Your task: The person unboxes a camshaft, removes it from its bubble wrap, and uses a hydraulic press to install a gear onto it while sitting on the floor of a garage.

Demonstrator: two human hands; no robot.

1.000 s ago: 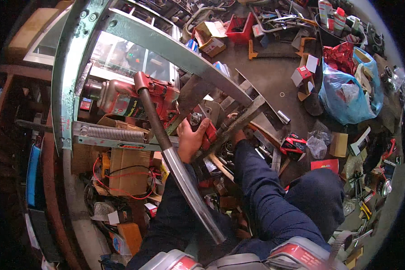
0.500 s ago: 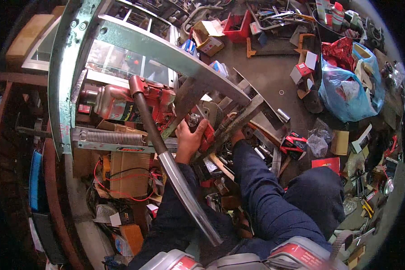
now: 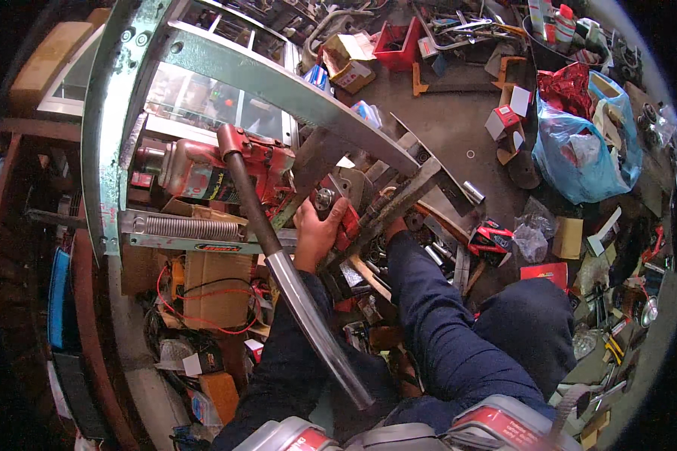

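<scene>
A hydraulic press has a pale green steel frame, a red bottle jack lying sideways in it, and a coil spring along one rail. A long handle, dark above and chrome below, slants from the jack toward my body. My left hand grips a red metal part with a round silver fitting, beside the frame's lower crossbar. My right hand reaches in at the far side of that dark bar, which largely hides its fingers.
Boxes, cables, a red bin, tools and a blue plastic bag crowd around the frame. A glazed white case lies behind it, with metal shelving at left and loose sockets near my right forearm.
The view has shifted slightly, so the upper frame and jack appear a little further left. Both hands stay in much the same place on the assembly.
</scene>
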